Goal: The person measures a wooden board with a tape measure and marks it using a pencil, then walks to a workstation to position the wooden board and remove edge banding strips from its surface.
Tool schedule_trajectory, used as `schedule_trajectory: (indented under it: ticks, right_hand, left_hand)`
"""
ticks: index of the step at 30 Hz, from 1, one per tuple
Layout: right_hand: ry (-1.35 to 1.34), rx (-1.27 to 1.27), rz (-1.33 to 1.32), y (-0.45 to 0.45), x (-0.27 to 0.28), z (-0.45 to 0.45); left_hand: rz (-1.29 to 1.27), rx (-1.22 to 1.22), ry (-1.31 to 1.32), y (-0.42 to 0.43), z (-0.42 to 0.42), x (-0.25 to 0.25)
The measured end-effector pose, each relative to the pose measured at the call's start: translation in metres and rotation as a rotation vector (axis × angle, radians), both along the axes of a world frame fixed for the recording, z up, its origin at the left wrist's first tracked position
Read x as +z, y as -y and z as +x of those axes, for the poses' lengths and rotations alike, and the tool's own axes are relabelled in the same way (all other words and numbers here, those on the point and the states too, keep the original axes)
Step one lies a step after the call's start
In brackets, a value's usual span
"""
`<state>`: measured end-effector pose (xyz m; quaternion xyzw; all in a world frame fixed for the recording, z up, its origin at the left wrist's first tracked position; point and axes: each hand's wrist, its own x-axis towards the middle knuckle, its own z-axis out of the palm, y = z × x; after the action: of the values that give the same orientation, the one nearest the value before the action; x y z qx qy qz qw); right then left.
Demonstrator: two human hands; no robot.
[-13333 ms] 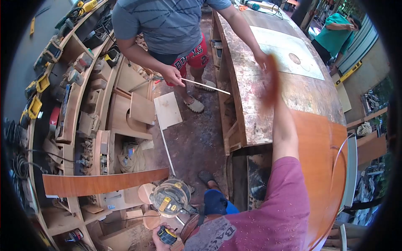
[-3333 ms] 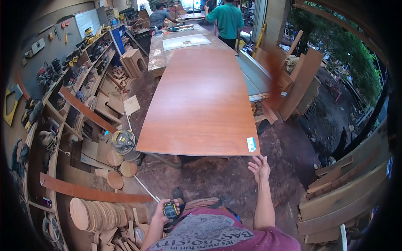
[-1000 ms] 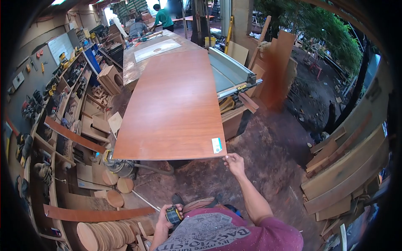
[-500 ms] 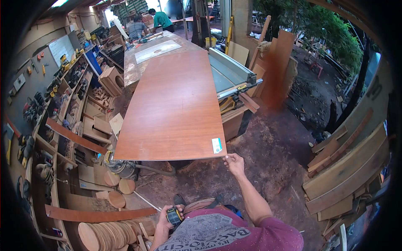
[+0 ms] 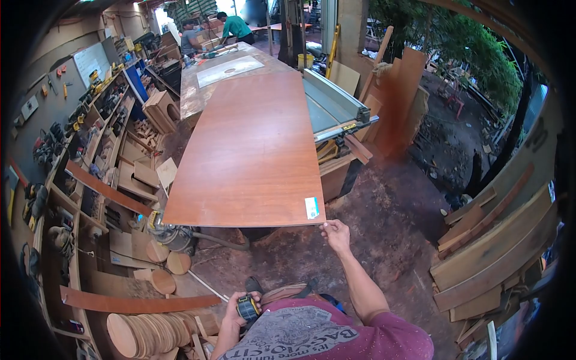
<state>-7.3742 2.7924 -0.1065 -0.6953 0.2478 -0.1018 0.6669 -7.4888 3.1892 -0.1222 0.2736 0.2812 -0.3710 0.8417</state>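
Note:
A large reddish-brown wood panel point(image 5: 252, 150) lies flat in front of me, with a small white and blue sticker point(image 5: 312, 207) near its near right corner. At that corner my right hand point(image 5: 336, 235) pinches the panel's edge between thumb and fingers. Down by my waist, my left hand point(image 5: 235, 312) is wrapped round a black and yellow tape measure point(image 5: 248, 308). Its blade cannot be made out. Beyond the panel's right side stands a table saw point(image 5: 336, 108) with a long grey fence.
A long worktable point(image 5: 195, 99) runs away behind the panel, with two people point(image 5: 235, 29) at its far end. Shelves of tools and offcuts point(image 5: 96, 156) line the left. Stacked round wood discs point(image 5: 141, 336) lie low left; boards point(image 5: 498, 246) lean at right. A hose point(image 5: 222, 240) crosses the floor.
My view has shifted slightly. My right hand stays at the panel's corner, and the tape measure remains in my left hand.

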Motion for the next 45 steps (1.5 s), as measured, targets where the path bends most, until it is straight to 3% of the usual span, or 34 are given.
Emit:
schedule_trajectory:
  ticks: [45]
  right_hand:
    - [-0.01,0.024,-0.028,0.004,-0.002,0.001]
  left_hand:
    - [-0.06,0.006,0.007,-0.004,-0.001,-0.008]
